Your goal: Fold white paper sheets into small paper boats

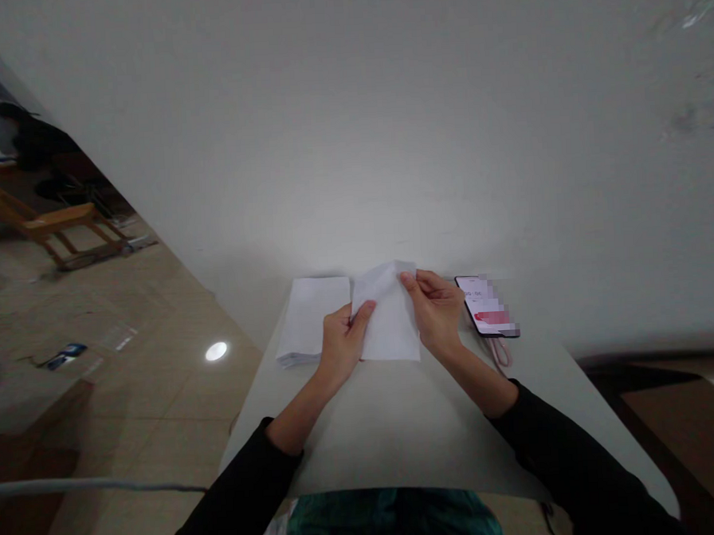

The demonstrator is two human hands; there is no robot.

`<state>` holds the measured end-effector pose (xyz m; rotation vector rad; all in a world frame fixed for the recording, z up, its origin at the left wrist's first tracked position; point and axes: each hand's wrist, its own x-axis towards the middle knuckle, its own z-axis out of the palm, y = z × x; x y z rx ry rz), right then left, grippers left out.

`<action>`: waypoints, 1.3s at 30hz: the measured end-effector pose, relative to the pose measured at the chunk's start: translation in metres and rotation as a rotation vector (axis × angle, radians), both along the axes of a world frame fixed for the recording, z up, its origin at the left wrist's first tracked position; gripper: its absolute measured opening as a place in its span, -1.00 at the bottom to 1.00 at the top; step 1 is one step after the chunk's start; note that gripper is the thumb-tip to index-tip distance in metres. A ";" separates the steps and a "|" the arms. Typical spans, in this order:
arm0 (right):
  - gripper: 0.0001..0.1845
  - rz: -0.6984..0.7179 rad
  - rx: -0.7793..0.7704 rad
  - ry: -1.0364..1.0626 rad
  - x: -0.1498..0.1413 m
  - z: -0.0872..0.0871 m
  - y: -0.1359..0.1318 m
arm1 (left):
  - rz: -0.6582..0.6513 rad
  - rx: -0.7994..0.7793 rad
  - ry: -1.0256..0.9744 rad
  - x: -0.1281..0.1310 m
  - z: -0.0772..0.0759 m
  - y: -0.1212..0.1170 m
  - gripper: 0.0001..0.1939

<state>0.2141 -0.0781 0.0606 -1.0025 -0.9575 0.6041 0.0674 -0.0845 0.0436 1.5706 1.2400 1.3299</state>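
Black long sleeves (237,493), one pair, worn by the person, entering from the lower left and lower right of the frame. Dark green patterned fabric (394,521), bottom centre, below the table edge. White table (390,433), rounded corner at lower right, set against a plain pale wall (386,138). White paper sheet (389,326), centre of the frame, creased toward its top; whether single or folded cannot be told. Left hand (342,338), grasping the sheet at its left side, thumb laid on top. Right hand (438,307), pinching the sheet near its upper right corner between thumb and fingers. Stack of white paper (315,314), left of centre, on the table, just beside the held sheet. Smartphone (477,305), right of centre, screen lit and partly pixelated, with a pink strap (503,352) below it. Wooden chair (67,219), upper left, on beige tiled floor (177,389); near it, a person in dark clothing (39,144), blurred. Grey cable (93,484), lower left, running roughly level.
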 end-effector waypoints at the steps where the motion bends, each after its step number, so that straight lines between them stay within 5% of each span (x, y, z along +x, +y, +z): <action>1: -0.68 -0.005 0.009 -0.007 0.001 0.001 0.000 | -0.022 -0.029 -0.015 0.000 0.002 -0.001 -0.54; 9: -0.66 0.044 0.011 -0.123 0.008 0.002 0.003 | -0.082 -0.181 -0.139 -0.002 0.010 -0.004 -0.59; 13: -0.48 0.239 0.058 -0.226 0.017 0.010 0.003 | -0.038 -0.214 -0.266 -0.006 0.006 0.003 -0.57; 17: -0.62 0.520 0.119 -0.461 0.029 0.016 0.004 | -0.013 -0.224 -0.422 -0.010 0.001 0.010 -0.57; 21: -0.63 0.642 0.111 -0.653 0.036 0.019 0.005 | -0.036 -0.230 -0.468 -0.009 0.002 0.010 -0.57; 28: -0.78 0.640 0.099 -0.678 0.038 0.015 0.008 | -0.068 -0.203 -0.399 -0.006 0.004 0.005 -0.55; 33: -0.78 0.593 0.139 -0.649 0.040 0.014 0.010 | -0.138 -0.092 -0.406 -0.010 0.008 0.002 -0.17; 39: -0.92 0.557 0.140 -0.354 0.036 0.016 0.012 | -0.259 0.105 -0.331 -0.021 0.008 0.010 -0.62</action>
